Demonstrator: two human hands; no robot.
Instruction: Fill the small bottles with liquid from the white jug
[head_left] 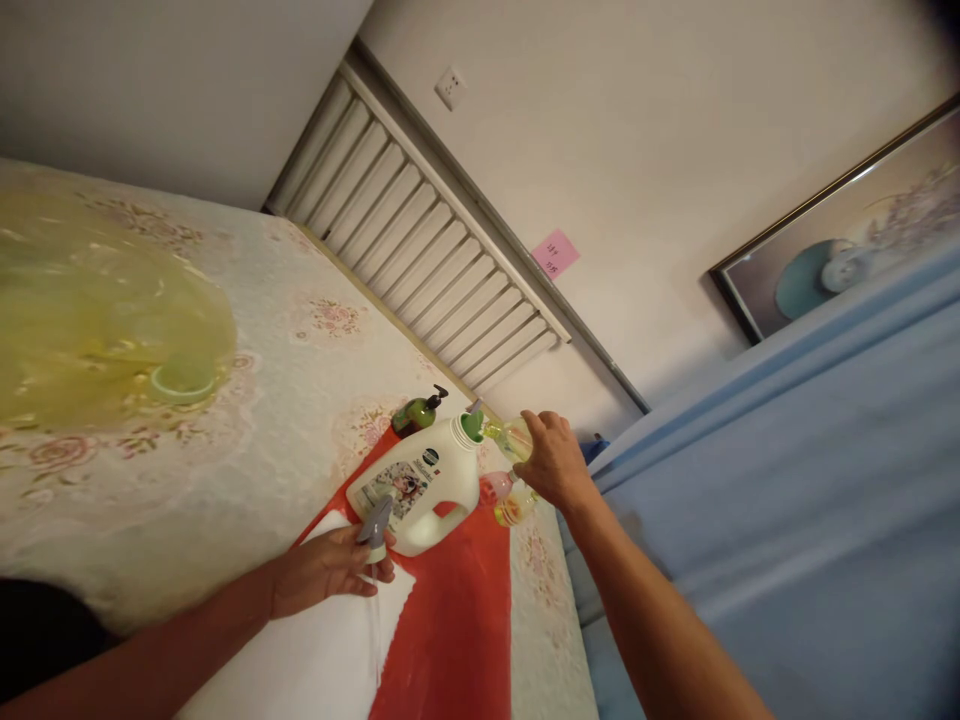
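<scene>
Between the fingers of my left hand (322, 575) is a grey trigger spray head (377, 525), its thin clear tube hanging down. My right hand (555, 460) is wrapped round a clear bottle (514, 438) with pale yellowish liquid. That bottle is tipped sideways, its neck close to the mouth of a large white detergent jug (420, 485); whether they touch I cannot tell. Green shows inside the jug's mouth (471, 427). Behind the jug lies a green pump bottle (414, 417) with a black top. Below my right hand are a pink bottle (495, 487) and a yellow one (514, 508).
A red sheet (457, 620) and a white sheet (300, 665) lie on the flowered tablecloth (292, 340). A translucent yellow bag-like object (112, 310) is at left. Beyond the table are a radiator (420, 220) and a wall; blue fabric (765, 480) hangs at right.
</scene>
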